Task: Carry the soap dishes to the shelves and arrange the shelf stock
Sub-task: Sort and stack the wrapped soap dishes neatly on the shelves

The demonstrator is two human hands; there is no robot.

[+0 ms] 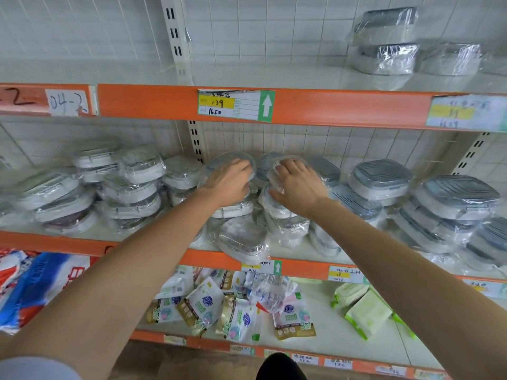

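While both hands are grasping wrapped soap dishes, left hand and right hand atop the middle shelf piles, one slippery front dish is overhanging and risking falling.

Before me stands a shelf rack with orange front rails and slotted pale uprights. Behind it runs a white tiled wall. Handwritten paper labels are stuck to the rails.
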